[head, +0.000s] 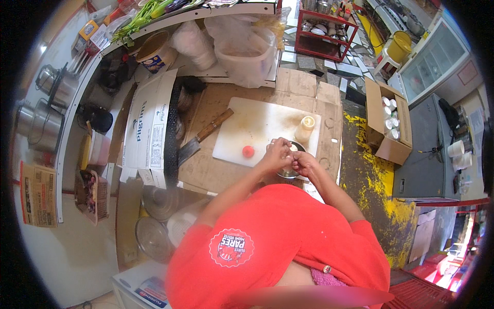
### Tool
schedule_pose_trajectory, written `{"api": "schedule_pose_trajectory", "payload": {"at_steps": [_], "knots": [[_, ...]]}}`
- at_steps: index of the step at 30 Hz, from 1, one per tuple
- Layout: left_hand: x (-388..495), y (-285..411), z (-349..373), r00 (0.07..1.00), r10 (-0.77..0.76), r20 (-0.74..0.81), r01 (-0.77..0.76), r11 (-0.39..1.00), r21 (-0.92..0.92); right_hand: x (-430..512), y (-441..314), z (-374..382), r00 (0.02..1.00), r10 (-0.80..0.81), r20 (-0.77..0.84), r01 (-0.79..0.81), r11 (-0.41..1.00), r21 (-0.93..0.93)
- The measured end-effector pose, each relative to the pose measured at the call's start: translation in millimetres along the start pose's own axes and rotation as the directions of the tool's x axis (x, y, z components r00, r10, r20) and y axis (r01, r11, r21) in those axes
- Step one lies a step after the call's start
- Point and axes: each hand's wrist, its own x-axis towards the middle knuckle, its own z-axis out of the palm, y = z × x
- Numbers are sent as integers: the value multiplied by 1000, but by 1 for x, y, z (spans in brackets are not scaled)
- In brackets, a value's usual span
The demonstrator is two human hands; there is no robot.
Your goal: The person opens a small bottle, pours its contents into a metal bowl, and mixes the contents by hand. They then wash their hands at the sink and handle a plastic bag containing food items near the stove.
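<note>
My left hand (278, 153) and my right hand (303, 163) meet fingertip to fingertip above a metal bowl (286, 172). Their fingers are pinched around a small pale item (293, 148), too small and too covered to name. Under the bowl's far side lies a white cutting board (241, 129) with stains and specks. On it, left of my hands, rests a round red item (248, 151), perhaps a tomato. A plastic bottle or jar (305, 128) with a pale top stands just beyond the bowl. A wooden-handled cleaver (206, 135) lies at the board's left side.
Flattened cardboard (200, 170) covers the table. A white carton (148, 127) borders it on the left. Beyond it, a plastic tub (247, 58) sits on a shelf with plastic bags. At right, an open cardboard box (403, 127) holds several white containers beside a grey chest (418, 166).
</note>
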Motion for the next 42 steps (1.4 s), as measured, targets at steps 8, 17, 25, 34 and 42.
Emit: {"api": "schedule_pose_trajectory", "payload": {"at_steps": [8, 17, 25, 34, 42], "knots": [[18, -9, 0, 973, -230, -32, 231, 971, 55, -10, 19, 1, 945, -327, 15, 321, 919, -230], [6, -15, 10, 971, -158, -181, 119, 971, -210, -11, 25, -1, 914, -386, -127, 376, 922, -95], [12, -26, 9, 998, 39, 44, -41, 998, 46, -12, 32, 9, 844, -491, -215, 454, 868, -201], [24, -32, 9, 964, 265, 13, -265, 964, 4, -10, 27, 14, 758, -590, -278, 405, 760, -508], [30, -45, 8, 952, 301, 52, -292, 947, -134, -20, 13, 29, 777, -535, -331, 296, 776, -557]]}}
